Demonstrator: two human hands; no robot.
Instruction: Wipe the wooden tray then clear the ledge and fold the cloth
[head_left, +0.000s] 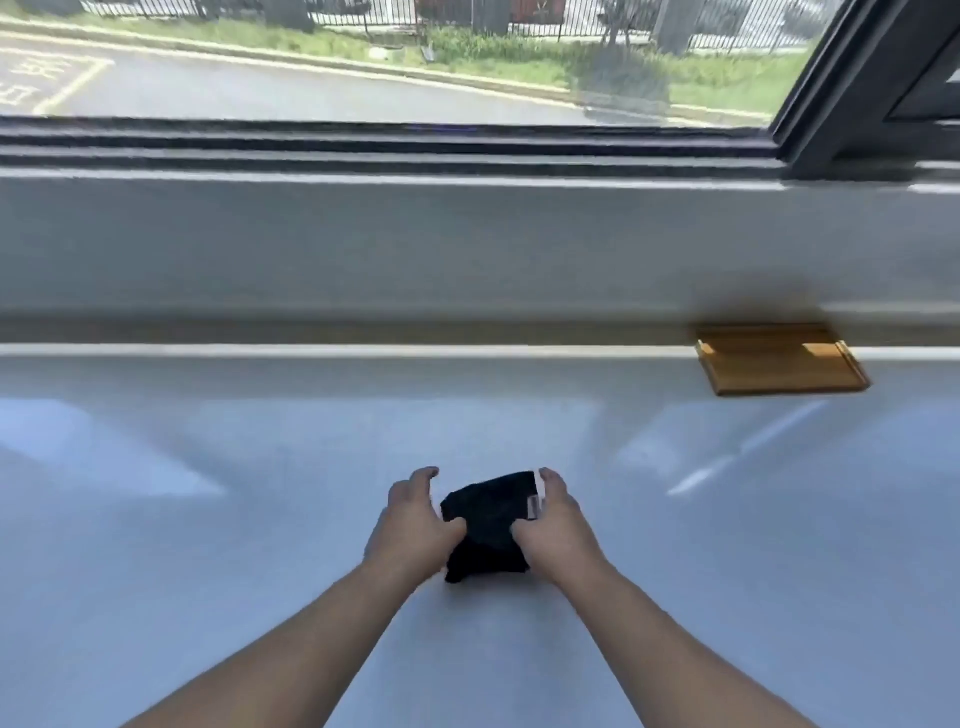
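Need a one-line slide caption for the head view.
Both hands, left hand and right hand, fold a black cloth on the white ledge; wooden tray far right.

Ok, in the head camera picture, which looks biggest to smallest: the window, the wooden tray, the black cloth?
1. Large glass window, by far biggest.
2. Flat rectangular wooden tray.
3. Crumpled black cloth, held between both hands. It looks only slightly smaller than the tray, and it is nearer and bunched, so that order is unsure.

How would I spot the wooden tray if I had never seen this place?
Find the big window, then drop to the white ledge below it. On the ledge's far right lies the wooden tray, flat and honey-brown, the only warm-coloured thing there; the black cloth sits nearer, between both hands.
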